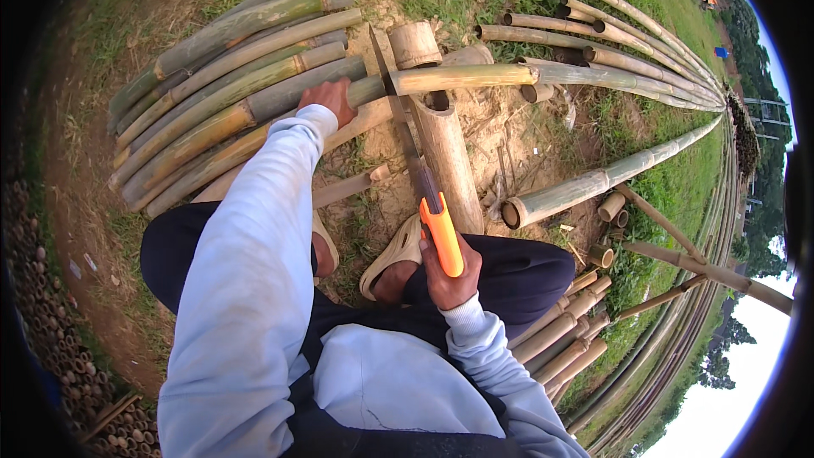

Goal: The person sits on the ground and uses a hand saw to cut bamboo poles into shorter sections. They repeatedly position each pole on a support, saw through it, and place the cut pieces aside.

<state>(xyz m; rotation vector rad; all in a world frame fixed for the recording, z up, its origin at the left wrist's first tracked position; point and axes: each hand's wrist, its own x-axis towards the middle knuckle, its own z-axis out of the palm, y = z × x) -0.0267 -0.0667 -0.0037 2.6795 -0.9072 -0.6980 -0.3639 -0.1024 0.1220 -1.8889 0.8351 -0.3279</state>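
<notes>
My right hand [451, 276] grips the orange handle of a handsaw [441, 233]. The saw's long dark blade points away from me and crosses a bamboo pole [462, 77], touching it. To the left of the blade, my left hand [329, 102] is closed round that same pole. The pole lies crosswise over a thick bamboo piece [451, 165] on the ground between my feet. Just beyond the pole, a short, wide bamboo stump [413, 44] stands beside the blade. Whether the teeth have cut into the pole I cannot tell.
Several cut bamboo lengths [212, 85] lie side by side at the left. Long bamboo poles [627, 38] stretch away at the right, with one pole [585, 187] nearer. Shorter cut pieces [555, 335] are heaped beside my right knee. Many bamboo ends [93, 382] show at lower left.
</notes>
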